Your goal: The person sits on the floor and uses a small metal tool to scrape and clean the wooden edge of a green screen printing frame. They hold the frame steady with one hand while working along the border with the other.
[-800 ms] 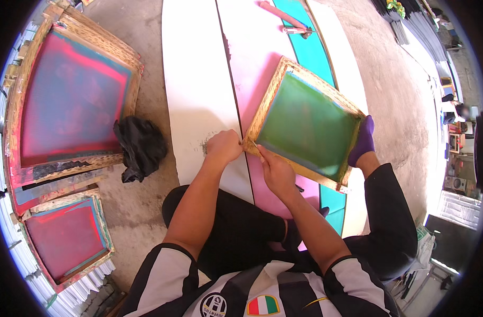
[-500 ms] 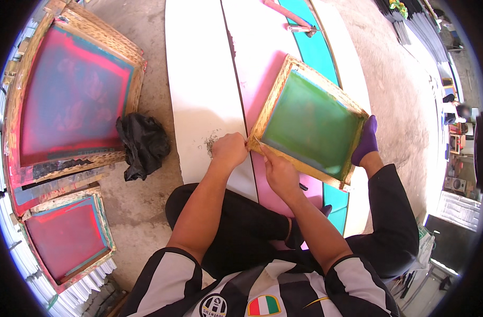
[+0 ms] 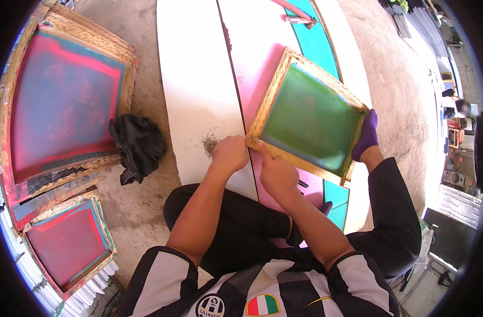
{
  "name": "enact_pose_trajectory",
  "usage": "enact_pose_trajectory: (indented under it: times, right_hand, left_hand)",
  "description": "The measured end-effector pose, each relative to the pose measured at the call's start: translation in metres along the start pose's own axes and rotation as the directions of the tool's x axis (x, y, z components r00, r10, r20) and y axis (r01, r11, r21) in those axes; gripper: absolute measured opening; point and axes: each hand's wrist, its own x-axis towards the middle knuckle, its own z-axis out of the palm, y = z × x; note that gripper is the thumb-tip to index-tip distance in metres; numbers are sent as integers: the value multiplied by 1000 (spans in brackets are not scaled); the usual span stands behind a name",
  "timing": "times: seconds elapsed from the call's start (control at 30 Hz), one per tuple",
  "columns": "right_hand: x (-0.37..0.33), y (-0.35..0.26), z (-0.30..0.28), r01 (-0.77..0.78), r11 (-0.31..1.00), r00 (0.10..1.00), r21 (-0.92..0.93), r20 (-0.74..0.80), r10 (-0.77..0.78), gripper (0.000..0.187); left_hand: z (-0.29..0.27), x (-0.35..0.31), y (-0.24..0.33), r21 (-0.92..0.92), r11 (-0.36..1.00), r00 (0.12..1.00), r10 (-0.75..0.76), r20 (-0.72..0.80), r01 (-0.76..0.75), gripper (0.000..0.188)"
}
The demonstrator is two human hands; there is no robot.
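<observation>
Wooden-framed green screen (image 3: pixel 310 119), both hands (image 3: pixel 254 161) curled closed, side by side, on its near corner.

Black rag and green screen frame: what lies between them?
In the head view, a white board lies between the black rag and green screen frame, with dark specks near the left hand.

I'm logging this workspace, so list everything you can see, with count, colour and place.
Wooden-framed printing screen with green mesh: one, green, on the boards by both hands.
Wooden-framed screens with pink mesh: two, pink and blue, on the ground at left, the smaller nearer.
Crumpled black cloth: one, black, on the ground beside the large pink screen.
Long flat boards: several, white, pink and turquoise, side by side.
Purple sock: one, at the green screen's right corner.
Left hand: at the green screen's near corner.
Right hand: on its near edge.
</observation>
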Motion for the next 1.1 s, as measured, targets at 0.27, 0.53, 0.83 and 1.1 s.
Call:
enact_pose_trajectory:
  times: [0.27, 0.53, 0.83, 1.1]
  right_hand:
    - [1, 17, 15, 33, 999, 999, 18, 11, -33, 41]
    - [9, 33, 23, 46, 972, 997, 230, 52, -59, 41]
    - [13, 57, 57, 183, 921, 981, 345, -130, -146, 40]
    - [19, 53, 42, -249, 616, 960, 748, 273, 56, 41]
  left_hand:
    - [-10, -2, 10, 61, 998, 1000, 2, 17, -3, 21]
    - [-5, 1, 4, 44, 999, 1000, 5, -24, -4, 23]
    - [2, 6, -2, 58, 998, 999, -2, -37, 4, 24]
    - [1, 10, -3, 80, 997, 1000, 24, -20, -22, 30]
